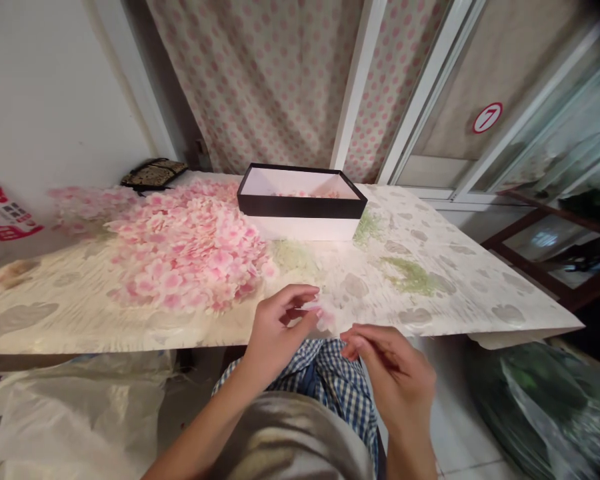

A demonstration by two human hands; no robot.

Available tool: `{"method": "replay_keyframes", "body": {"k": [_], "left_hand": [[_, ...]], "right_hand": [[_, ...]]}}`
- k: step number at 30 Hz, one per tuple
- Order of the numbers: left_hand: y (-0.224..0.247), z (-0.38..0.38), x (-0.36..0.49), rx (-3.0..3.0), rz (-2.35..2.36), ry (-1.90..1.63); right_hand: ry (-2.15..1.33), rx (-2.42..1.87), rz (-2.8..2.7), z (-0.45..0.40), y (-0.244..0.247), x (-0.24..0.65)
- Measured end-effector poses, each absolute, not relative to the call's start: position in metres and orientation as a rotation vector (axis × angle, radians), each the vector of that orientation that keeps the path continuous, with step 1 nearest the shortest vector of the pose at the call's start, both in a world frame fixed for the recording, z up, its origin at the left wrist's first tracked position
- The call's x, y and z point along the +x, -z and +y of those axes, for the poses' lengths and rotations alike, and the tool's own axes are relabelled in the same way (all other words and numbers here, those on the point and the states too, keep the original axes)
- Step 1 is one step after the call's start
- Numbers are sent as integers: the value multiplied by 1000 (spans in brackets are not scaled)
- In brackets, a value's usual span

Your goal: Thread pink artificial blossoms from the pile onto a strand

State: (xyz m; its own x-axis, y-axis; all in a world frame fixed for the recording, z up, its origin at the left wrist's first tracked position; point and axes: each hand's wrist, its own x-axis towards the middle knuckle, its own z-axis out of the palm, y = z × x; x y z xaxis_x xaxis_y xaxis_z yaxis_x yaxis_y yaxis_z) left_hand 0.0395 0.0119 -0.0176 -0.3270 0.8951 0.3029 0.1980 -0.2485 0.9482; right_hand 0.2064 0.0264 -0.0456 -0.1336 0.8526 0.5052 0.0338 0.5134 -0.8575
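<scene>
Between thumb and fingers, my left hand [285, 317] pinches a pale pink petal piece [324, 319] at the table's front edge. Just right of it, my right hand [393, 363] has its thumb pressed to its fingers; anything held there is too small to make out. A large heap of pink petals [195, 247] lies to the left. Behind my hands stands a white box with a black rim [303, 207], with some pink pieces inside. Small green bits lie in piles [410, 275] on the patterned tablecloth [460, 293].
A dark patterned pouch [155, 175] lies at the back left. Beige scraps [11, 275] are on the far left. Plastic bags [80, 413] hang below the table at left, and a green bin-like container with clear plastic [540, 400] stands at lower right.
</scene>
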Motion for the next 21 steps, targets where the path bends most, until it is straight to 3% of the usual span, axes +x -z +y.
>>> {"method": "replay_keyframes", "body": {"k": [5,21], "left_hand": [[18,9,43,1312,1370,-1594],[19,6,49,1313,1285,-1472]], "right_hand": [[-679,-785,-1652,26,44,209],[-1002,-660,-1581,32,56,203]]}}
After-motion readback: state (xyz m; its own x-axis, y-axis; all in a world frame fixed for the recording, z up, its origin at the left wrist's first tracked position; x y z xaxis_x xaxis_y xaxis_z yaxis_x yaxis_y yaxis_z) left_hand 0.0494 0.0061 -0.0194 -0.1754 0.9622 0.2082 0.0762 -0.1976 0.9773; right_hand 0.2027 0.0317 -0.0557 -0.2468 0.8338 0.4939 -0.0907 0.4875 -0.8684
